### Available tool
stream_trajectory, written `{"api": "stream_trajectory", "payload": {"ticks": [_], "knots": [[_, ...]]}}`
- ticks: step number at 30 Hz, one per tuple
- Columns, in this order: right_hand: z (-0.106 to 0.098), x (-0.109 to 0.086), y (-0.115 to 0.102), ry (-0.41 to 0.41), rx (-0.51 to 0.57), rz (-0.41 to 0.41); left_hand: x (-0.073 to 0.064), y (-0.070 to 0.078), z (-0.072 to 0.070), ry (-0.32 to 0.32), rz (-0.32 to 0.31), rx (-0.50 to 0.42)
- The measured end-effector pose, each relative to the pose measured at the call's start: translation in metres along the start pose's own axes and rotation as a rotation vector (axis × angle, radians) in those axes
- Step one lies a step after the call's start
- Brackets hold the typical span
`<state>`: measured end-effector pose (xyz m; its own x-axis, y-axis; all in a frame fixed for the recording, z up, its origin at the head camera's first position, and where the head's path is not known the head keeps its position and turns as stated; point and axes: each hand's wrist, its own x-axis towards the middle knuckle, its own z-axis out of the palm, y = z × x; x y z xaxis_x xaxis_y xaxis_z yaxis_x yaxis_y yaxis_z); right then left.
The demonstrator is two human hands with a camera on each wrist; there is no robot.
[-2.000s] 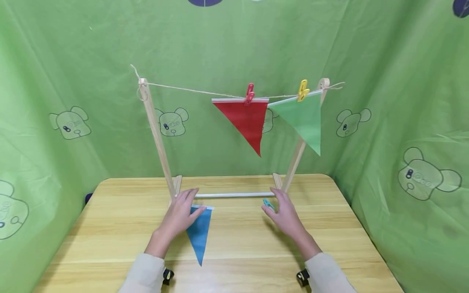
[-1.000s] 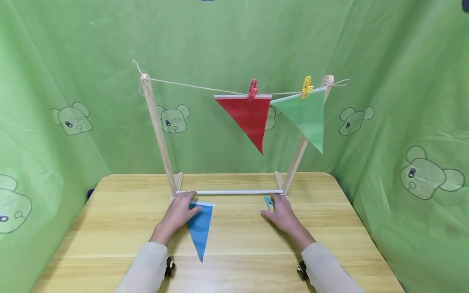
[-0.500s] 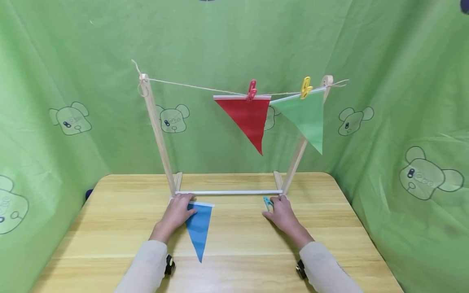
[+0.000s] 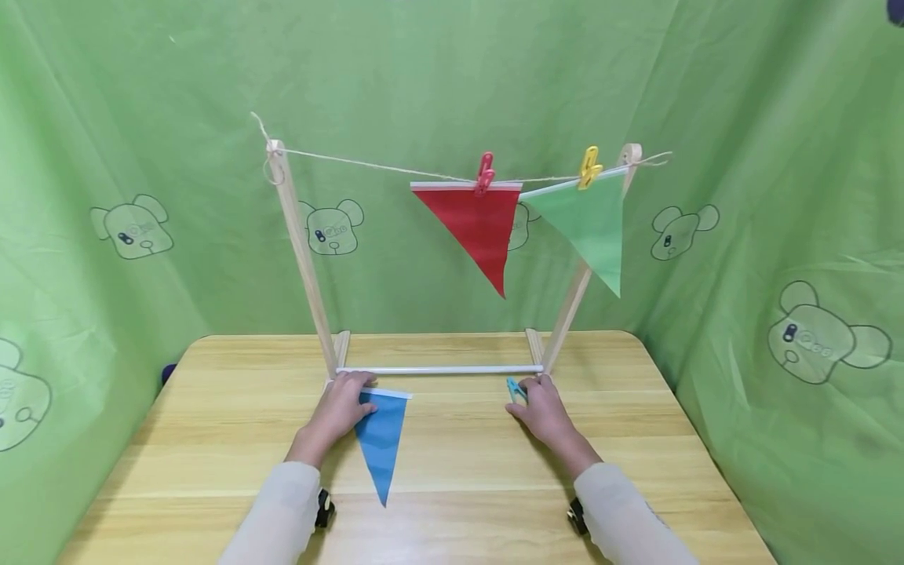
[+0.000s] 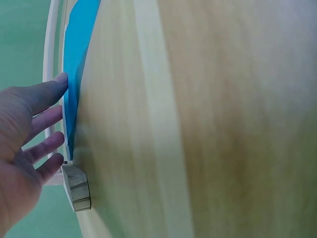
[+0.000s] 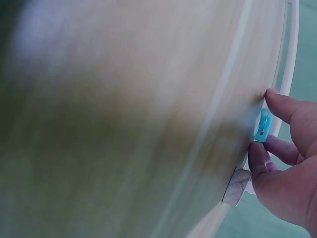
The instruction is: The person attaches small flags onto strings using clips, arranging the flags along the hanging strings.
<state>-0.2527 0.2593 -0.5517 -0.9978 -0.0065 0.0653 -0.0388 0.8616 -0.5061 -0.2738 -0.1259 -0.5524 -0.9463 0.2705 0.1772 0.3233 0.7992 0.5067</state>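
My left hand (image 4: 339,408) rests over the top left corner of a blue triangular flag (image 4: 384,443) lying on the table, thumb on the cloth. In the left wrist view the thumb tip meets the blue flag (image 5: 79,44) while the other fingers stay spread. Around a turquoise clothespin (image 4: 514,388) my right hand (image 4: 545,410) curves loosely; the right wrist view has the turquoise clothespin (image 6: 263,125) between thumb and fingers, with a gap on the thumb side. A red flag (image 4: 483,227) hangs from a red clothespin (image 4: 485,173), a green flag (image 4: 593,220) from a yellow clothespin (image 4: 589,167).
A string (image 4: 367,163) runs between two wooden posts (image 4: 302,251) joined low down by a white rod (image 4: 438,369), just beyond both hands. The wooden table (image 4: 452,463) ends at a green printed curtain (image 4: 438,94) behind and at the sides.
Both hands have come down closer to the table, the left onto the flag's corner and the right in around the turquoise clothespin. The hanging flags stay put.
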Motion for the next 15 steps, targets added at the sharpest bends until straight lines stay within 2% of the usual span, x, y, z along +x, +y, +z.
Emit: {"api": "stream_trajectory", "payload": {"ticks": [8, 15], "knots": [[0.0002, -0.0011, -0.0016, 0.000, 0.006, -0.011, 0.0028, -0.0018, 0.0002, -0.008, -0.006, -0.005], [-0.0006, -0.0023, -0.0033, 0.008, -0.019, -0.031, 0.0049, -0.0011, -0.0007, -0.045, -0.026, 0.015]]}}
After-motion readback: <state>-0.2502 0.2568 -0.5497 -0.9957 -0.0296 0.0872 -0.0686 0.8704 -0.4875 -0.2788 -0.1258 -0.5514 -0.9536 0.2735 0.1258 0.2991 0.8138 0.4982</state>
